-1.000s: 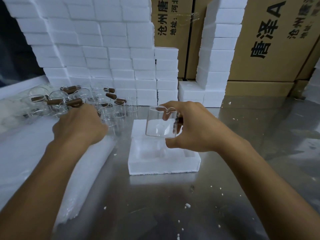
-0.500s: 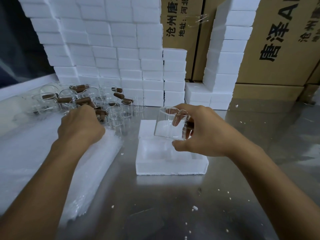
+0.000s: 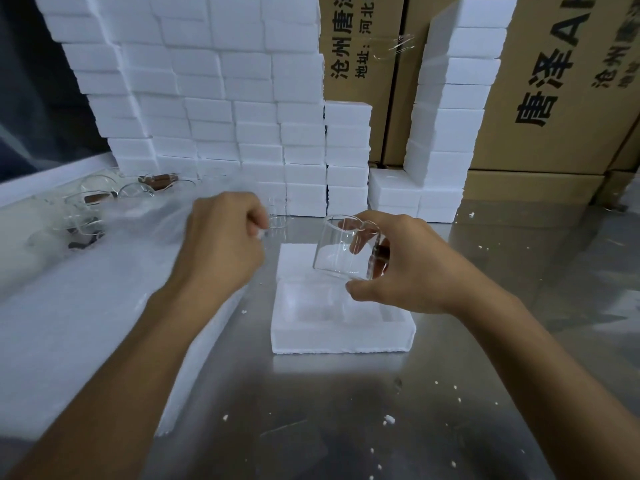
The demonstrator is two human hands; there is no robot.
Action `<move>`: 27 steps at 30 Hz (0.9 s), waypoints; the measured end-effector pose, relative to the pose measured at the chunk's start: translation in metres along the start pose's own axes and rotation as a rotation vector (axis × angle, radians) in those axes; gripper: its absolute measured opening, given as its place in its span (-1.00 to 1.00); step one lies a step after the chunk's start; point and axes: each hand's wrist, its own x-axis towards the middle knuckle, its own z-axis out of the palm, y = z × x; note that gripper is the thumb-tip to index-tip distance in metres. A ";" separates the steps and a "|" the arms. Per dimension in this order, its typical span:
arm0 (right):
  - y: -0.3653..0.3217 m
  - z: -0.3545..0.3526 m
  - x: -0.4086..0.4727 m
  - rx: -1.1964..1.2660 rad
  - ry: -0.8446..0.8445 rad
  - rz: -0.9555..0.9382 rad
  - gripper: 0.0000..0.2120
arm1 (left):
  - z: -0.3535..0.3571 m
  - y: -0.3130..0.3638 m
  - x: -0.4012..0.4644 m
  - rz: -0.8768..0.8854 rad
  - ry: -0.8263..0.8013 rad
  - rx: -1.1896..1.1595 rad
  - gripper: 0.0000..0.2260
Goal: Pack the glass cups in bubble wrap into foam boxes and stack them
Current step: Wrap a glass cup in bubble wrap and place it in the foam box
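Note:
My right hand (image 3: 408,271) grips a clear glass cup (image 3: 341,252) by its brown handle side and holds it tilted above an open white foam box (image 3: 339,336) in the middle of the steel table. My left hand (image 3: 221,240) is curled, pinching the corner of a thin bubble wrap sheet (image 3: 152,216) that is lifted and blurred, left of the box. Under it lies a thick pile of bubble wrap sheets (image 3: 79,327). More glass cups with brown handles (image 3: 100,197) stand at the back left, partly veiled by the lifted sheet.
A wall of stacked white foam boxes (image 3: 214,98) fills the back, with a lower stack (image 3: 346,161) and a taller column (image 3: 450,109) to its right. Printed cardboard cartons (image 3: 561,84) stand behind. Foam crumbs dot the steel table (image 3: 346,420).
My left hand has risen off the wrap pile and moved right, pulling a sheet up with it. My right hand has tipped the cup further over the foam box.

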 end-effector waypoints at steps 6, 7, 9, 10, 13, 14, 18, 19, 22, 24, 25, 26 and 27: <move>0.004 -0.002 0.001 -0.009 0.032 0.005 -0.30 | 0.037 0.011 -0.017 0.015 -0.257 -0.093 -0.65; 0.004 -0.002 0.001 -0.006 0.036 0.006 -0.30 | 0.041 0.008 -0.018 -0.009 -0.292 -0.083 -0.63; 0.004 -0.003 0.000 -0.001 0.039 0.007 -0.31 | 0.045 0.003 -0.019 -0.051 -0.338 -0.057 -0.60; 0.004 -0.004 0.000 0.000 0.041 0.007 -0.32 | 0.045 0.001 -0.019 -0.066 -0.354 -0.048 -0.60; 0.004 -0.005 0.000 -0.003 0.047 0.010 -0.33 | 0.047 -0.003 -0.018 -0.109 -0.369 -0.054 -0.75; 0.004 -0.006 0.000 -0.005 0.047 0.011 -0.33 | 0.048 -0.003 -0.018 -0.133 -0.357 -0.060 -0.83; 0.004 -0.006 0.000 -0.010 0.045 0.011 -0.33 | 0.051 -0.005 -0.018 -0.169 -0.319 -0.025 -0.84; 0.004 -0.006 0.000 -0.011 0.046 0.010 -0.32 | 0.052 -0.005 -0.018 -0.163 -0.317 0.000 -0.82; 0.006 -0.004 0.001 -0.018 0.056 0.010 -0.29 | 0.052 -0.005 -0.020 -0.150 -0.304 0.069 -0.86; 0.006 -0.003 0.002 0.014 0.086 0.012 -0.24 | 0.051 -0.003 -0.020 -0.151 -0.271 0.087 -0.89; 0.006 -0.002 0.002 0.067 0.106 0.018 -0.23 | 0.050 -0.002 -0.019 -0.148 -0.244 0.091 -0.89; 0.006 -0.002 0.002 0.141 0.127 0.030 -0.25 | 0.048 -0.001 -0.018 -0.141 -0.210 0.083 -0.87; 0.007 -0.001 0.003 0.220 0.151 0.047 -0.31 | 0.046 0.000 -0.017 -0.130 -0.174 0.067 -0.85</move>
